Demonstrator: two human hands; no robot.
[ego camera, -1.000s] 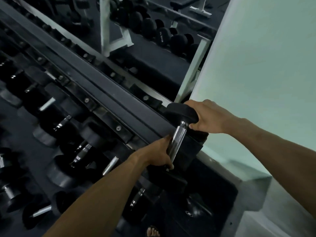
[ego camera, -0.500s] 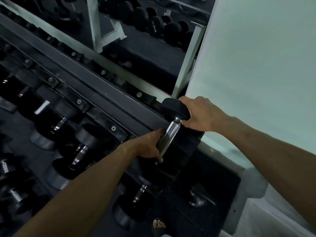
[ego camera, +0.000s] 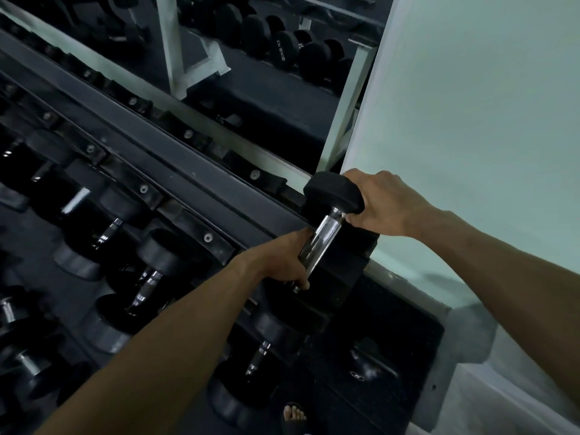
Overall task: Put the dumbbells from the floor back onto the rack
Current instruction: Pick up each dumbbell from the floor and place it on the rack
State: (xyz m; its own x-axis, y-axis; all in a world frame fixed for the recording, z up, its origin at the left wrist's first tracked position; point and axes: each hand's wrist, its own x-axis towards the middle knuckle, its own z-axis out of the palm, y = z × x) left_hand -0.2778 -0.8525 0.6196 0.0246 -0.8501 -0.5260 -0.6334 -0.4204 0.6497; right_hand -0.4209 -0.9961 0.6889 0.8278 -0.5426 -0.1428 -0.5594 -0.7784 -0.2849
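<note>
A black dumbbell [ego camera: 332, 191] with a chrome handle lies at the right end of the top tier of the dark rack [ego camera: 175, 164]. My left hand [ego camera: 282, 260] grips the chrome handle from the left. My right hand [ego camera: 379, 204] holds the far black head from the right side, fingers curled round its edge. The near head sits low and dark under my left hand. Several other dumbbells [ego camera: 150, 262] fill the lower tiers.
A pale green wall [ego camera: 470, 105] runs close along the right of the rack. Above the rack a mirror [ego camera: 266, 73] reflects more dumbbells and a white frame. Another dumbbell [ego camera: 370, 365] lies on the black floor; my sandalled foot [ego camera: 293, 414] shows at the bottom.
The dumbbell and both hands have shifted slightly up and left along the rack's end between the earliest frame and now; both hands keep the same hold.
</note>
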